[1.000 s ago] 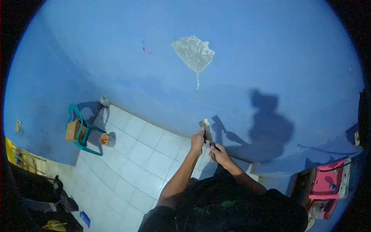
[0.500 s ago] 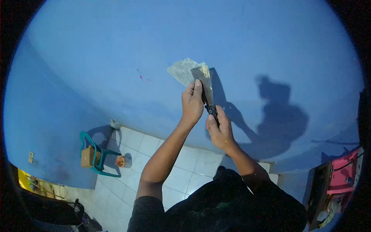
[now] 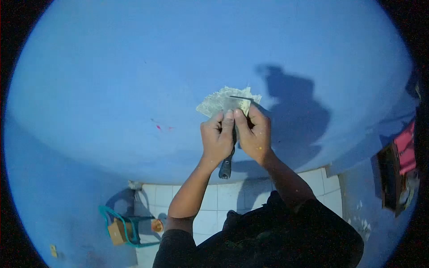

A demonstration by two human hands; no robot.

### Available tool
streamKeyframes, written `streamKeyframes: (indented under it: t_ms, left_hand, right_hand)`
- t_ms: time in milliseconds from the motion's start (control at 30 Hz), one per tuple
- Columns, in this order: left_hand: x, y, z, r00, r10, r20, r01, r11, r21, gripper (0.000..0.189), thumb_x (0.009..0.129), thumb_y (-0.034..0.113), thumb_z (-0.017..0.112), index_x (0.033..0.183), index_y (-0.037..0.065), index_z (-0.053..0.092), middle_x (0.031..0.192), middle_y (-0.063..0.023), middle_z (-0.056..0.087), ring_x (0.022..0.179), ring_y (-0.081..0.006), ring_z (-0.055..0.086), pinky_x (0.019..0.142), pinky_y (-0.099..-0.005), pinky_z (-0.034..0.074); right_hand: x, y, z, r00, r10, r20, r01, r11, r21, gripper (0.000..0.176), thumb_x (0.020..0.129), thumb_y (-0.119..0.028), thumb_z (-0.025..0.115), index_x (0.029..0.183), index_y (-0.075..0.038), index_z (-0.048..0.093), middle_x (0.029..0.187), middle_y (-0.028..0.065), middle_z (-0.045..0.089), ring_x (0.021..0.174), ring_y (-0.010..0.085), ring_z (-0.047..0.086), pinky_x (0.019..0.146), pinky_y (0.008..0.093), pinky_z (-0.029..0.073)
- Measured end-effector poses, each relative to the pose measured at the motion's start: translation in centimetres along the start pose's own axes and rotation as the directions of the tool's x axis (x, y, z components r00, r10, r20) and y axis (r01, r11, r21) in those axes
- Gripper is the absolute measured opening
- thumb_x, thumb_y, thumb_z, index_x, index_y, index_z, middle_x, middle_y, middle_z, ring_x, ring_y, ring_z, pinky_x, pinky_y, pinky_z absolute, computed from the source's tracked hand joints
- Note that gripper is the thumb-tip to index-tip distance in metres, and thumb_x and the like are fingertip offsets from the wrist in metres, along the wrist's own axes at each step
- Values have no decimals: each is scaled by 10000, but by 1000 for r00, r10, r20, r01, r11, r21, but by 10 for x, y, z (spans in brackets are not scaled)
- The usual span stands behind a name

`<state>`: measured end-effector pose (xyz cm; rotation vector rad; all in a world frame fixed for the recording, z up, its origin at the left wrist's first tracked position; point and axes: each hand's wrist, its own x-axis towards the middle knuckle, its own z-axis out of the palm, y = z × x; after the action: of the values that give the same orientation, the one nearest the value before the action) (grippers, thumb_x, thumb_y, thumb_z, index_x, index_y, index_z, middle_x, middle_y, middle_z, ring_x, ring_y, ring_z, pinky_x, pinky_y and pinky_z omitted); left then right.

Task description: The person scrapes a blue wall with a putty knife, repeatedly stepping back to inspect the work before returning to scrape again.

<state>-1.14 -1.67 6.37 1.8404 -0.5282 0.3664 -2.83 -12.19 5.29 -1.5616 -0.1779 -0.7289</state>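
**Two hands press a putty knife onto a grey patch on the blue wall**

The putty knife (image 3: 226,166) stands upright against the blue wall (image 3: 134,67). Its dark handle hangs below the hands, and its blade reaches up onto the patch of grey filler (image 3: 213,105), just above centre in the view.

The left hand (image 3: 217,140) is closed around the upper handle, with its fingers stretched up along the back of the blade. The right hand (image 3: 254,136) is just beside it, touching it, with its fingers also laid on the blade. With both hands stacked this high on the tool, the load seems to fall on the blade rather than the handle, which would hold its thin top edge flat against the wall. Only that edge shows, as a dark line across the patch.

The person's shadow (image 3: 295,102) falls on the wall to the right, so the patch itself is lit.

Down on the white tiled floor (image 3: 214,198), well apart to the near left, a green plastic chair (image 3: 129,219) holds a cardboard box (image 3: 117,231). A small orange pot (image 3: 157,225) stands just beside the chair.
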Motion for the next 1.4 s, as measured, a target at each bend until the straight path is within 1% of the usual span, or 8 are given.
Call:
streamKeyframes:
  t_ms: [67, 233, 333, 400, 600, 700, 1000, 1400]
  left_hand:
    - [2, 3, -10, 998, -17, 56, 21, 998, -60, 309, 904, 234, 440, 704, 11, 513, 594, 38, 460, 560, -35, 384, 485, -213, 316]
    - [-4, -31, -20, 976, -80, 203, 130, 959, -251, 295, 911, 228, 423, 729, 15, 515, 608, 18, 491, 570, -36, 400, 483, -209, 328]
    - [-10, -39, -9, 995, -65, 82, 84, 962, -260, 280, 897, 193, 437, 709, 2, 516, 564, -13, 470, 539, -51, 400, 460, -239, 340]
    - [-4, -30, -11, 1000, -15, 2, 15, 971, -237, 265, 881, 161, 450, 683, -8, 499, 513, -41, 437, 506, -64, 384, 442, -262, 344]
    - [6, -10, -10, 1000, 29, -1, -28, 969, -246, 266, 887, 179, 457, 737, -21, 550, 599, -24, 520, 567, -68, 426, 487, -255, 356]
    - [2, -19, -8, 1000, 1, -6, -2, 965, -262, 233, 860, 134, 467, 716, -43, 512, 580, -152, 507, 520, -114, 448, 480, -284, 372]
    - [4, -12, -10, 999, -42, 30, 47, 973, -228, 272, 859, 149, 478, 670, -45, 489, 546, -119, 469, 494, -156, 418, 465, -311, 340]
    - [-5, -19, 1, 995, -99, 24, 101, 925, -366, 288, 884, 183, 479, 709, -32, 557, 584, -3, 520, 565, -56, 428, 486, -242, 352]
  right_hand:
    - [0, 4, 26, 964, -131, -231, 108, 988, -110, 222, 839, -222, 519, 742, -22, 524, 560, 81, 482, 487, 108, 438, 464, 283, 357]
    - [-3, 3, 41, 950, -31, -312, 1, 996, -94, 234, 862, -212, 473, 755, -12, 533, 562, 92, 512, 470, 133, 473, 454, 306, 363]
    - [-4, 1, 48, 949, -50, -312, 9, 991, -132, 261, 886, -228, 469, 808, 11, 540, 623, 34, 545, 572, 61, 451, 489, 258, 370]
    - [3, 2, 54, 904, -99, -417, 67, 994, -91, 239, 864, -190, 460, 717, -11, 519, 553, 87, 501, 488, 141, 477, 453, 306, 346]
    - [9, 5, 46, 926, -68, -371, 38, 995, -87, 233, 861, -188, 482, 718, -7, 513, 547, 69, 482, 490, 114, 431, 454, 298, 336]
    - [7, 9, 49, 915, -10, -404, 36, 998, 57, 224, 859, -173, 491, 704, -11, 505, 545, 57, 477, 510, 83, 414, 455, 282, 332]
    - [8, 3, 47, 908, -40, -416, 46, 999, 5, 201, 857, -165, 495, 739, -4, 520, 555, 50, 489, 530, 70, 429, 463, 275, 344]
    - [2, 5, 41, 931, 85, -356, -57, 995, 87, 241, 856, -193, 505, 706, -7, 526, 557, 73, 500, 529, 81, 442, 465, 289, 354]
